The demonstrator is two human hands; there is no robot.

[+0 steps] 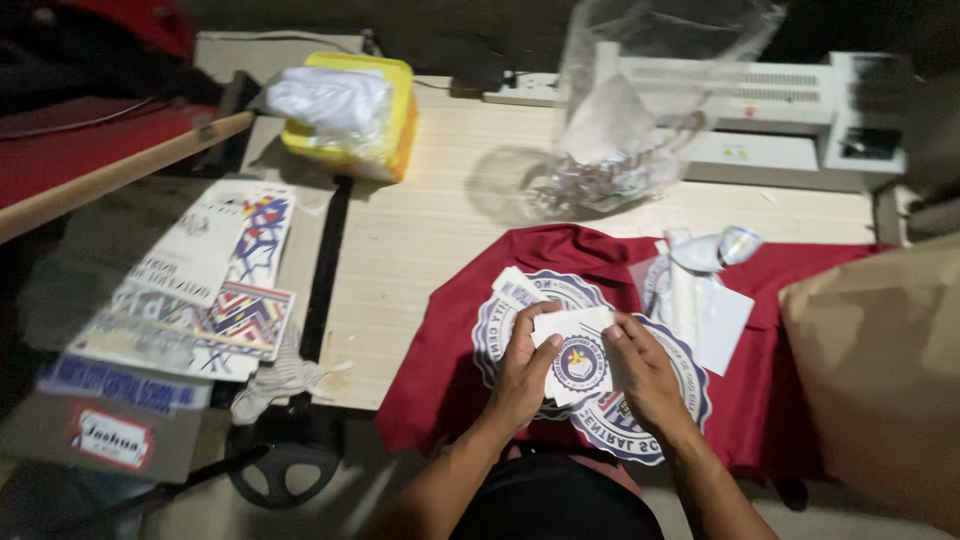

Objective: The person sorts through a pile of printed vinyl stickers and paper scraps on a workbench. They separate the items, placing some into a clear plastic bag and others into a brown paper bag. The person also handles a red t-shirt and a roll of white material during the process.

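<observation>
My left hand (522, 368) at nine o'clock and right hand (645, 370) at three each pinch the white round-emblem sheet (578, 358), tilted toward one o'clock.

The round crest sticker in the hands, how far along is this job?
Done, it seems: a large round crest already lies on the maroon cloth. In hand: the left hand and right hand hold a small white sheet with a round crest over it. Left: more white sheets lie loose on the cloth.
</observation>
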